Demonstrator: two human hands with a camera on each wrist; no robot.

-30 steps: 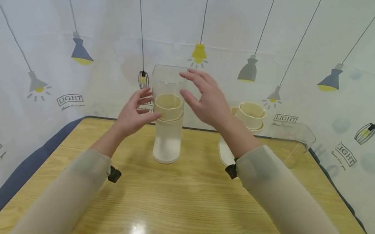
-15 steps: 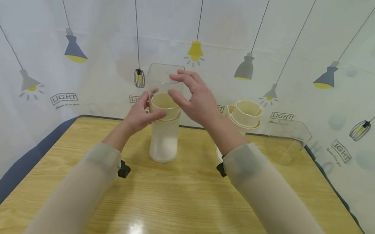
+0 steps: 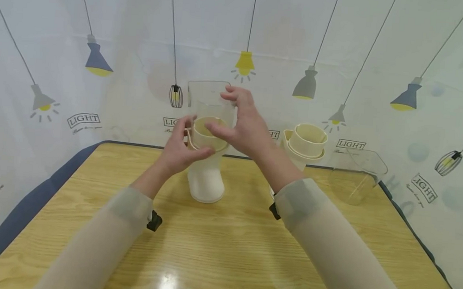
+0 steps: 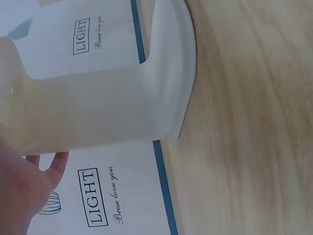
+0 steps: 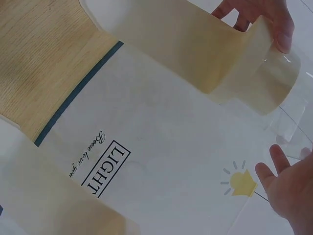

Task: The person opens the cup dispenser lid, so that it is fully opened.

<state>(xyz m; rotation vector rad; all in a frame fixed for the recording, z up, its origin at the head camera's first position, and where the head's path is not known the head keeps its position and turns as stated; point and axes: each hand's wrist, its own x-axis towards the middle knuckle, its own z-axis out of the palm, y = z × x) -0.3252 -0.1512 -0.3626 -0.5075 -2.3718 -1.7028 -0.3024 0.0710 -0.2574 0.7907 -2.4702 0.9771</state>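
"Checking hands first. What is each one doing?"

"Left hand point(image 3: 177, 153): thumb and fingers wrapped round the top of the white stand point(image 3: 206, 187), by the cream cup point(image 3: 202, 138). Right hand point(image 3: 249, 128): fingers extended, clamped on nothing. Fingertips lie at the side of the clear container point(image 3: 210, 93); contact cannot be told. Hands apart from each other."

"Position of the container?"

"Between the hands, rising above the left thumb. Its lower part overlaps the cup in the head view. Whether it is fully seated: not readable."

"Other items?"

"Past the right wrist, a second cup point(image 3: 307, 141) on a second stand point(image 5: 54, 181); farther out that side, a second container point(image 3: 354, 183) on the table point(image 3: 209, 240). Neither hand is at these."

"Step in hand?"

"Judgement only: fitting or adjusting the clear container, left hand steadying the stand. Direction unclear."

"Next move calls for?"

"Probably the right fingers settling on the container's wall, the left bracing, and even pressure so nothing tips."
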